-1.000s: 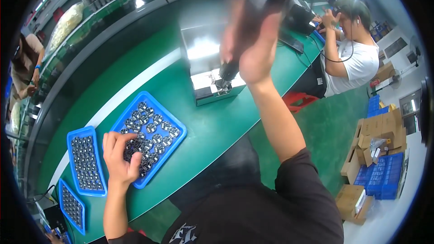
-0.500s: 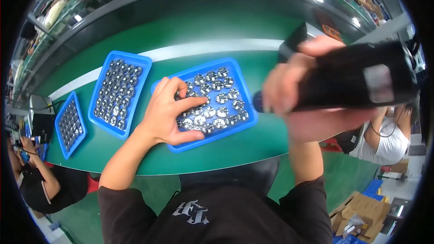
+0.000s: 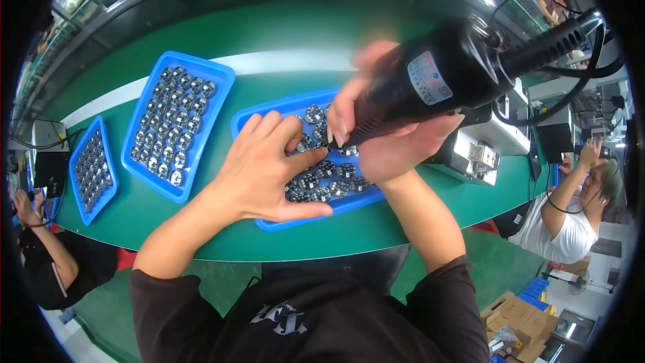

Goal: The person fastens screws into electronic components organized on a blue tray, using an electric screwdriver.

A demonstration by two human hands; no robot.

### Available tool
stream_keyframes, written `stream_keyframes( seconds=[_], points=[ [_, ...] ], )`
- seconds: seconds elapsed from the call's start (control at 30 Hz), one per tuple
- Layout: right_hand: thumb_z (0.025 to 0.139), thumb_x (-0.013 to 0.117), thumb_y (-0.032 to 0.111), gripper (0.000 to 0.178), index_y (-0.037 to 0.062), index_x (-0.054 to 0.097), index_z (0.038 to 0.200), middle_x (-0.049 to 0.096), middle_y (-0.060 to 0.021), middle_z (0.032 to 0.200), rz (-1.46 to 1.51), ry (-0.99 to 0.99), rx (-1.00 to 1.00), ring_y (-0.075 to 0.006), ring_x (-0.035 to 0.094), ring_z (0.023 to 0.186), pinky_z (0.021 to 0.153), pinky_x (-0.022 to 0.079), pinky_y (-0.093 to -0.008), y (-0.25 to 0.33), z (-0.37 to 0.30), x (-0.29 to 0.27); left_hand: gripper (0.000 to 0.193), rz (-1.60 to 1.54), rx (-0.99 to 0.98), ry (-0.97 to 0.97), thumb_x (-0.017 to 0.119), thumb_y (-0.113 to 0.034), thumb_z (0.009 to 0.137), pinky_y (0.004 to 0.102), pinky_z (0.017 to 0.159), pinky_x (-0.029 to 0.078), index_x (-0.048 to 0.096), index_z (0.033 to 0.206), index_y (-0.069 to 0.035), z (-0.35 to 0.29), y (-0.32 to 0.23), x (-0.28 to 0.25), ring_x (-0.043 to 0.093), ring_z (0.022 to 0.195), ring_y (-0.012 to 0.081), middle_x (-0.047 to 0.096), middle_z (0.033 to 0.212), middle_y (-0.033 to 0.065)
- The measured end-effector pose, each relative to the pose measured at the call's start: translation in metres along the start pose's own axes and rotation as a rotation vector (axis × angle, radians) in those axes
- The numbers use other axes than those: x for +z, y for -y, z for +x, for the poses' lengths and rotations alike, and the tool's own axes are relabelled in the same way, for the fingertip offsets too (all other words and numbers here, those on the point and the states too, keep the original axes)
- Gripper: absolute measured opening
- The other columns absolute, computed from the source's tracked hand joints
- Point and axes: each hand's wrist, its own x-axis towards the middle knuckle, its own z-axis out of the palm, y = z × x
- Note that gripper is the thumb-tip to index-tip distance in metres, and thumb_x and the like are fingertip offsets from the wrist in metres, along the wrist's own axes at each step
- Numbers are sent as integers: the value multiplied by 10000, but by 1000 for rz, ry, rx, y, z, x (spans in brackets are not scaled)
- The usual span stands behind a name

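Observation:
My right hand [image 3: 393, 151] is wrapped round a thick black electric screwdriver [image 3: 463, 60] with a pale label and a cord. Its tip points down and left into the middle blue tray [image 3: 269, 106], close to my left index fingertip; the tip itself is hidden by my right fingers. In that tray lie several small round black-and-silver parts [image 3: 326, 169]. My left hand [image 3: 265, 168] rests over the tray's left side, its index finger stretched onto one of the parts and its thumb apart near the front rim.
Two more blue trays of similar parts stand to the left: a larger tray [image 3: 226, 75] and a farther tray [image 3: 89, 218]. A metal-and-black device [image 3: 477, 154] stands at the right. The screwdriver's cord [image 3: 588, 70] hangs at upper right. Other people sit at both ends of the green table [image 3: 228, 238].
My right hand has brought the screwdriver left, from beside the tray to over it, next to my left index finger. My left hand stays at the tray with its index finger on the parts.

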Motion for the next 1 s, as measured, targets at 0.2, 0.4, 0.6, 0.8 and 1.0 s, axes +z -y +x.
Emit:
stream_keyframes(
  seconds=[0.2,0.4,0.6,0.8,1.0],
  points=[
    [708,283,1007,1118,22,386,1226,521,-108,593,9,-7,5,-199,509,479,491,449,-308,-8,-1,0,729,1,-9,4,723,-714,689,374,748,349,780,1050,-83,1,-1,1,424,825,249,405,873,67],
    [670,224,1033,1150,16,414,1170,516,-77,589,-17,18,22,-172,507,488,487,437,-287,-13,0,2,724,-2,-17,-1,723,-713,691,370,741,349,780,1043,-82,-1,1,3,426,819,245,402,864,63],
    [638,303,1012,1107,5,457,1069,504,-39,603,3,-22,10,-128,505,499,481,431,-241,-20,-1,9,707,-11,-7,-30,741,-699,682,372,733,345,781,1044,-94,-2,-1,1,426,816,240,403,855,57],
    [834,520,818,912,-30,516,1171,594,-71,690,141,-24,-115,-106,543,546,497,437,-233,-15,-5,-6,649,25,36,-11,779,-647,658,383,744,367,784,1041,-123,11,-9,3,440,804,259,434,842,70],
    [834,416,873,1084,-86,464,1338,581,-63,606,70,-166,-260,-83,511,475,464,420,-219,68,-42,-45,728,68,3,36,776,-651,608,403,761,376,771,1100,-115,3,-20,3,416,820,283,410,864,91]
  ],
)
